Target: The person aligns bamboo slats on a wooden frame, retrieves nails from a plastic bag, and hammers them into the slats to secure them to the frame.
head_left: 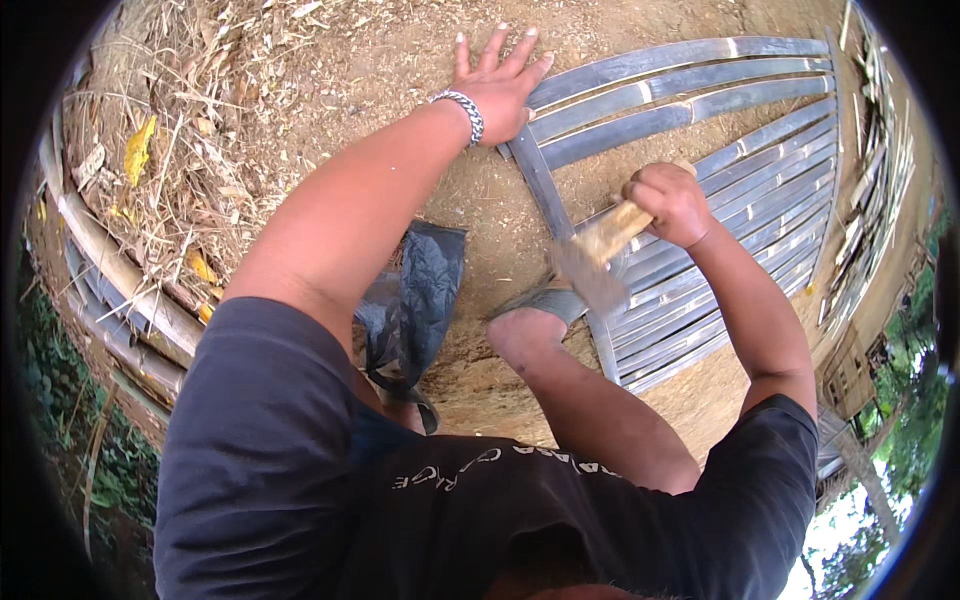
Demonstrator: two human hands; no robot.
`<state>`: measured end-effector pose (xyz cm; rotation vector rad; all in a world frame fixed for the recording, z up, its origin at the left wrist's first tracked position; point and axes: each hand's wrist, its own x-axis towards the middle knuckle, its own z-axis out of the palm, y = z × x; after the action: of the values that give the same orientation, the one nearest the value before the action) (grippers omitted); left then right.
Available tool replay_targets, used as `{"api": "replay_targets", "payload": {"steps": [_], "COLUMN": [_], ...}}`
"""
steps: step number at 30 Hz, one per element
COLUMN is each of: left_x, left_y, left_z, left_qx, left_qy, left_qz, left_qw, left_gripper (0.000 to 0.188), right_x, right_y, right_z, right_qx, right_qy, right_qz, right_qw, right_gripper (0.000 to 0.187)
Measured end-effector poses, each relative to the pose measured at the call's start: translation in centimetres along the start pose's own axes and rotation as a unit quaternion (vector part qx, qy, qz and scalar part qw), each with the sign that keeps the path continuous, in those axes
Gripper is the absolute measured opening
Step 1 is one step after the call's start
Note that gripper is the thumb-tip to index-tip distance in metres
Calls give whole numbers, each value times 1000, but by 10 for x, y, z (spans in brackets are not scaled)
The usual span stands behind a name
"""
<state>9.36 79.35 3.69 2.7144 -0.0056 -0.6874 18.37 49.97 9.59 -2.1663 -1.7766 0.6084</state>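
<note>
My left hand [497,88] is spread with its fingers outstretched, its palm against the outer corner of a frame of dark bamboo slats [690,75]. A chain bracelet circles that wrist. In my right hand [668,203] is a wooden-handled hammer [622,228], its head smeared by motion over the frame's near crosspiece [540,188]. The slats run side by side from this crosspiece to another at the far right, with a wide gap between the upper group and the lower one. Whether the hammer touches the bamboo, I cannot tell.
My foot [525,335] is beside the crosspiece, just below the hammer. A black plastic bag [435,285] lies on the dirt by my left arm. Dry shavings [230,80] and bamboo poles [120,260] are at the left; thin split strips [870,200] pile up at the right.
</note>
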Motion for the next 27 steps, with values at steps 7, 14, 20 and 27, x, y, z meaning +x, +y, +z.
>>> {"api": "replay_targets", "payload": {"steps": [7,14,20,27], "left_x": [1,2,3,1], "left_y": [2,3,4,6], "left_z": [0,-4,-1,-7], "left_qx": [-20,-34,-24,-26], "left_qy": [-5,-8,-11,-22], "left_qz": [3,5,5,-2], "left_qw": [1000,999,1000,999], "left_gripper": [76,75,75,75], "right_x": [19,26,36,49], "right_y": [25,36,52,44], "right_z": [-11,-4,0,-4], "right_qx": [-5,-63,-43,-105], "right_qy": [-61,-73,-51,-103], "right_qz": [-76,-96,-94,-16], "right_qw": [995,991,993,989], "right_gripper": [14,15,16,13]}}
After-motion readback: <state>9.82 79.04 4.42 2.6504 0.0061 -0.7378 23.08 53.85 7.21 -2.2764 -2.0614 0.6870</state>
